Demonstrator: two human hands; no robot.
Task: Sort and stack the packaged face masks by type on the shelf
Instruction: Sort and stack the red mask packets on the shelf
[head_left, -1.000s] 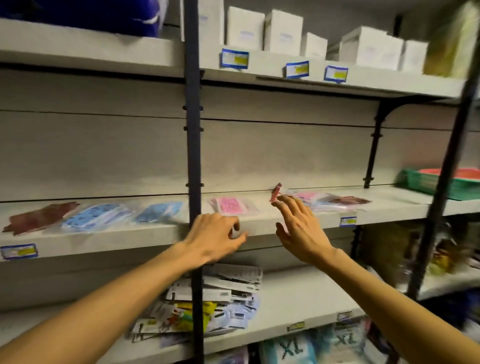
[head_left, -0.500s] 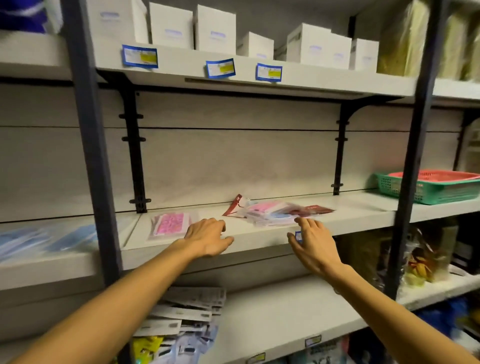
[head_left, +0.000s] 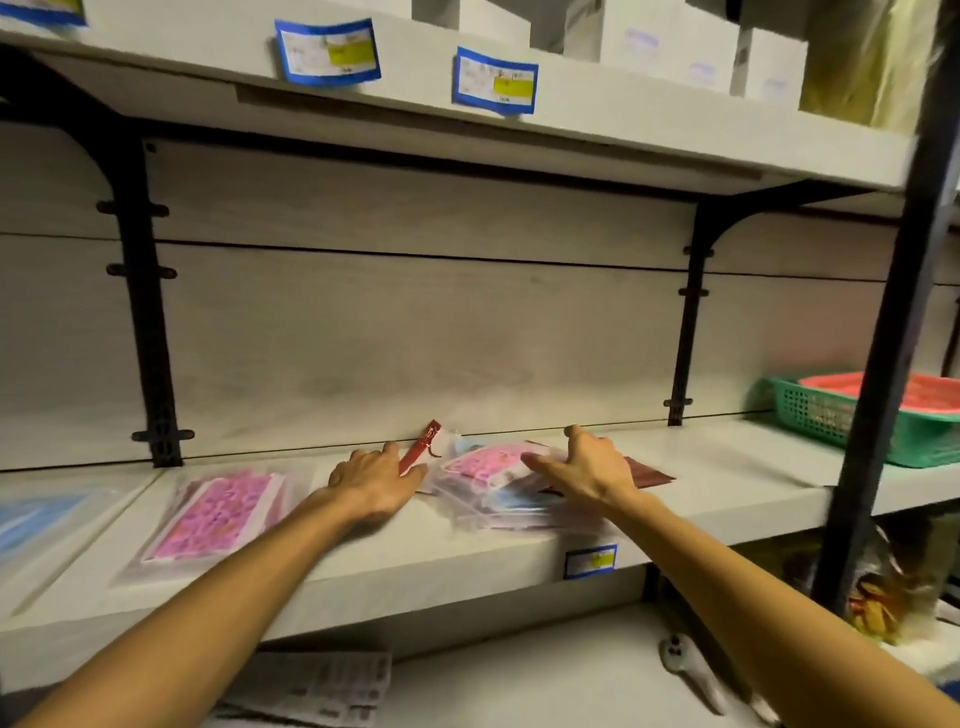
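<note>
A loose pile of packaged face masks (head_left: 493, 493) lies on the middle shelf (head_left: 467, 551), with a pink patterned pack on top and blue and dark red packs under it. My right hand (head_left: 587, 470) rests on the pile's right side with fingers spread. My left hand (head_left: 376, 475) lies on the shelf just left of the pile, beside a red pack (head_left: 418, 454) that leans against the back wall. A separate pink mask pack (head_left: 218, 512) lies flat further left. Blue packs (head_left: 31, 519) show at the far left edge.
A green basket (head_left: 841, 415) with a red one nested inside stands at the right end of the shelf, behind a black upright post (head_left: 883, 364). White boxes line the shelf above. Printed packs and a small white tool (head_left: 691, 670) lie on the lower shelf.
The view has moved closer and to the right. Both hands have reached from the shelf's front edge up onto the shelf, the right one now on the mask pile.
</note>
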